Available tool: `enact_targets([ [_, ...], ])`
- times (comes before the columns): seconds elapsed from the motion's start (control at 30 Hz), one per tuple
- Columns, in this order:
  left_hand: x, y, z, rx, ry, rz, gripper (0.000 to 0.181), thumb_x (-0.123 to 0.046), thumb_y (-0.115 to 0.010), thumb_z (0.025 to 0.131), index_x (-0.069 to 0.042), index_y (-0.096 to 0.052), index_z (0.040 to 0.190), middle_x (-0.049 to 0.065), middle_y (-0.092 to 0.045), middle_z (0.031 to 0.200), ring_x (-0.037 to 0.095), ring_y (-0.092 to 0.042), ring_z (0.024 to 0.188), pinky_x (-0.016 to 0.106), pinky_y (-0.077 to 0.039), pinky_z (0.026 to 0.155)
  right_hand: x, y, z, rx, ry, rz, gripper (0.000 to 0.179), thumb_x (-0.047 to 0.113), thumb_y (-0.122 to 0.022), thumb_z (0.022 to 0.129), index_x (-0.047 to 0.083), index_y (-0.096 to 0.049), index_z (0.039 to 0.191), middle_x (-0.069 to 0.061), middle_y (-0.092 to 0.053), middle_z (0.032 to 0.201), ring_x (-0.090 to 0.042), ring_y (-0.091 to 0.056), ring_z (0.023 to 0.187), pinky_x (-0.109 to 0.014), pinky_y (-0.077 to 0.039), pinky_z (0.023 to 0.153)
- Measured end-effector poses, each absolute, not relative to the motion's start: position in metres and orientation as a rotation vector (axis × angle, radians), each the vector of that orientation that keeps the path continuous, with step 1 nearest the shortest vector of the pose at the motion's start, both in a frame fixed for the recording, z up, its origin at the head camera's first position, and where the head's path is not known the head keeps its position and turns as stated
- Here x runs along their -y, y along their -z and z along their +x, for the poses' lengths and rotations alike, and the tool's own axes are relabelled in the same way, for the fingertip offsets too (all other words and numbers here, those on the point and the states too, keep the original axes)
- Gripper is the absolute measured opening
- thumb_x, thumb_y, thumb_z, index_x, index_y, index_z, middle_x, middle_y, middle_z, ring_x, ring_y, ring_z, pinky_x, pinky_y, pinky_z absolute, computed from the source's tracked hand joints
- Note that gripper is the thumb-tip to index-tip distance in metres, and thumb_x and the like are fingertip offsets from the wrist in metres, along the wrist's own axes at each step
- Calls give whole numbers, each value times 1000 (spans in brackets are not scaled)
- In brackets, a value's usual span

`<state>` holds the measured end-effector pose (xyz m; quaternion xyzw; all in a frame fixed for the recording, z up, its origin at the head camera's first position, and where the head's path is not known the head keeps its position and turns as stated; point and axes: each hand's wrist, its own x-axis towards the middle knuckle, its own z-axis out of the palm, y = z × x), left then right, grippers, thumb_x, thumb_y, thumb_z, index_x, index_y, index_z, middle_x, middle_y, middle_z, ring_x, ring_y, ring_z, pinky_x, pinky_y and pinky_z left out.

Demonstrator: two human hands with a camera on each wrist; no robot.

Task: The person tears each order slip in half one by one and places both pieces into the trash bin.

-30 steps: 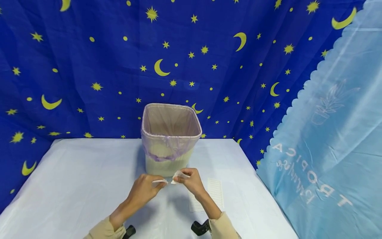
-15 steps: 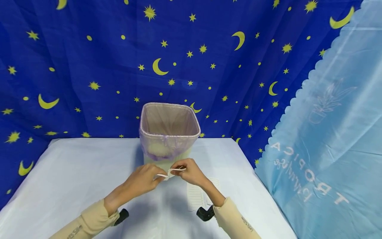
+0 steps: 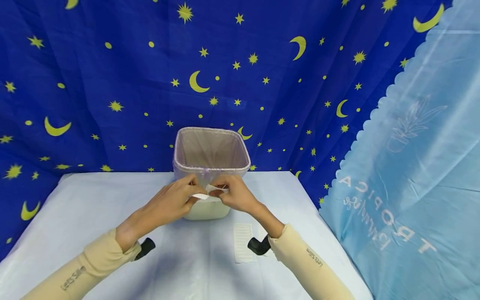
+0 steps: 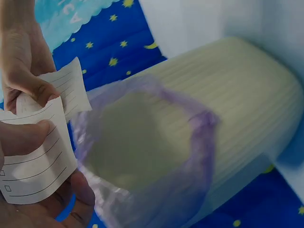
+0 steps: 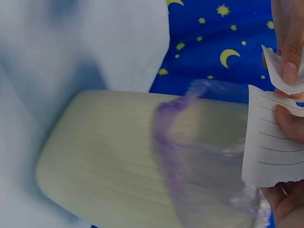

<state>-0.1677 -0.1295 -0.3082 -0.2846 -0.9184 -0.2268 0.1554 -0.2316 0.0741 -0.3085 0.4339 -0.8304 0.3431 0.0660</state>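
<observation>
Both hands are raised close together in front of the waste bin [image 3: 206,212] in the head view. My left hand [image 3: 170,200] pinches a piece of lined paper [image 4: 40,161] between thumb and fingers; small printed boxes show along its side in the left wrist view. My right hand [image 3: 236,193] pinches another piece of lined paper [image 5: 268,142], with a ragged edge. The two papers overlap at their inner edges in the wrist views. A thin purple bag [image 4: 204,137] lines the bin and is folded over its rim.
A lined paper strip [image 3: 244,246] lies on the white-covered table [image 3: 108,208], right of the bin and partly behind the right wrist's black camera mount [image 3: 258,246]. A blue star-and-moon curtain [image 3: 142,75] hangs behind; a light blue cloth [image 3: 420,166] hangs at the right.
Both hands have moved forward, up to the bin's front, still holding their papers. The papers were slightly apart one second ago and then came together. The head view has shifted slightly.
</observation>
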Motion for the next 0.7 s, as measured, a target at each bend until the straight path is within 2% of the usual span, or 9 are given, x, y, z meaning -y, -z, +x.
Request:
enact_targets([
  [0.2, 136, 287, -175, 2583, 648, -820, 42, 18, -58, 82, -7, -73, 112, 4, -50, 90, 12, -46, 69, 24, -41, 58, -72, 281, -244, 2437, -1099, 1195, 9, -1, -77, 77, -1, -75, 86, -10, -74, 83, -11, -64, 72, -20, -52, 66],
  [0.3, 141, 275, -180, 2555, 613, -816, 45, 22, -57, 81, -5, -71, 114, 8, -50, 91, 16, -48, 73, 27, -42, 60, -73, 271, -254, 2449, -1143, 1072, 9, 1, -79, 76, 0, -75, 84, -10, -74, 82, -10, -61, 73, -20, -50, 68],
  [0.43, 148, 252, -191, 2588, 626, -761, 44, 22, -53, 84, -2, -69, 118, 14, -53, 98, 24, -52, 82, 35, -46, 68, -76, 259, -267, 2467, -1138, 932, 8, 4, -79, 77, 2, -76, 85, -9, -74, 84, -15, -64, 78, -25, -50, 72],
  [0.53, 154, 236, -203, 2620, 663, -731, 40, 20, -51, 88, 1, -67, 120, 19, -55, 104, 29, -54, 90, 43, -49, 76, -79, 253, -277, 2485, -1118, 875, 14, 4, -75, 80, 1, -76, 94, -11, -75, 92, -21, -67, 87, -33, -52, 79],
  [0.63, 157, 229, -216, 2647, 690, -710, 39, 17, -49, 90, 2, -65, 122, 20, -57, 103, 30, -52, 89, 42, -48, 74, -79, 248, -284, 2501, -1101, 846, 21, 3, -71, 82, 0, -75, 102, -13, -74, 99, -24, -67, 92, -38, -52, 83],
  [0.7, 156, 228, -224, 2674, 707, -687, 38, 15, -49, 91, 2, -65, 123, 20, -58, 102, 28, -50, 86, 39, -45, 70, -78, 246, -288, 2504, -1070, 840, 21, 2, -70, 82, 0, -75, 101, -13, -74, 98, -24, -67, 90, -38, -52, 83],
])
